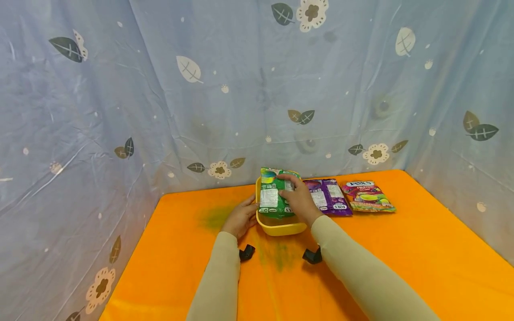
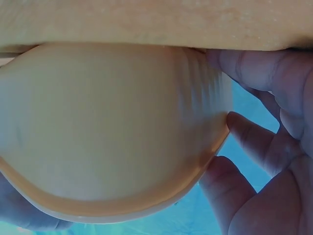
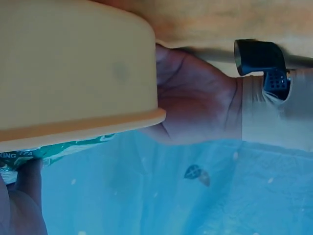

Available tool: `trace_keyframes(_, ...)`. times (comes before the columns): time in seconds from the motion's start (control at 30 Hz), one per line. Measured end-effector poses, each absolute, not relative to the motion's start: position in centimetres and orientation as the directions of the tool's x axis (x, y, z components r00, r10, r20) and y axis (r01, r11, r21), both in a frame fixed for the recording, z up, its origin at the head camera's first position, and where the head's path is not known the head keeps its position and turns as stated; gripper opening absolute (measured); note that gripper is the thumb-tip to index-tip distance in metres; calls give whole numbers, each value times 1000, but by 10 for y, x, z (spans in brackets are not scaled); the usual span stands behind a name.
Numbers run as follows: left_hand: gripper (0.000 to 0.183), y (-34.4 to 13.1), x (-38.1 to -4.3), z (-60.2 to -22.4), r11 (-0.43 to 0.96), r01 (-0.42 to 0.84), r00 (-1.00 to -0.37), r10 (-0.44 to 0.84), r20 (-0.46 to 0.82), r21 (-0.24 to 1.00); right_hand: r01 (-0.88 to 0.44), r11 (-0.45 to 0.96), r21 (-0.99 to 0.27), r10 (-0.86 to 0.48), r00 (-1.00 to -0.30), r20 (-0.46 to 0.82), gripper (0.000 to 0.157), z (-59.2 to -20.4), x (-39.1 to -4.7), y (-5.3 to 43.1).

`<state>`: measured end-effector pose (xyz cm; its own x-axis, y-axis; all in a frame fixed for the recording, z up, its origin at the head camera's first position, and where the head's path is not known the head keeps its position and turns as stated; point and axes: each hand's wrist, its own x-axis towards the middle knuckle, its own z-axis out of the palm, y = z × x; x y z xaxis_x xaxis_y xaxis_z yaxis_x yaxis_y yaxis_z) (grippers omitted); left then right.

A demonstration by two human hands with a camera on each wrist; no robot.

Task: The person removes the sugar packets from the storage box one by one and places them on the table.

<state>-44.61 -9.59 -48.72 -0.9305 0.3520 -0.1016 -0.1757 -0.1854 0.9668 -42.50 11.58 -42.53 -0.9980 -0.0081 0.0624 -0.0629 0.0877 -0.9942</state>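
A yellow plastic tub (image 1: 281, 229) stands on the table, and a green Fox's candy packet (image 1: 269, 200) lies across its opening, label side up. My right hand (image 1: 301, 200) rests on the packet from the right, its forefinger and thumb spread over the wrapper; a finger (image 3: 30, 178) presses on it near the rim. On the tub's left side rests my left hand (image 1: 241, 217). In the left wrist view, several fingertips (image 2: 242, 125) touch the outer wall and the rim. The tub's inside is mostly hidden under the packet.
Right of the tub lies a purple Fox's packet (image 1: 329, 200), with a pink Fox's fruit packet (image 1: 368, 196) beside it. An orange cloth (image 1: 180, 249) covers the table. A patterned blue curtain (image 1: 241, 111) hangs behind. Black wrist pieces (image 1: 246, 253) sit near the sleeves.
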Motion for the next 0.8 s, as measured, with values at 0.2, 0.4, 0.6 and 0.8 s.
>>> trace_keyframes(0.2, 58, -95, -447, -489, -188, -168, -931, 352, -93, 968, -71, 34, -997, -14, -997, 71, 42, -416, -425, 121)
trace_keyframes(0.4, 57, -96, -445, -488, -200, -181, -931, 349, -103, 963, -68, 23, -997, -20, -997, 68, 42, -406, -423, 129)
trace_keyframes(0.6, 57, -96, -444, -488, -198, -183, -933, 342, -107, 963, -70, 7, -998, -28, -997, 69, 43, -396, -418, 139)
trace_keyframes(0.8, 57, -96, -443, -487, -189, -171, -933, 348, -97, 967, -53, 4, -999, -17, -998, 53, 43, -392, -415, 154)
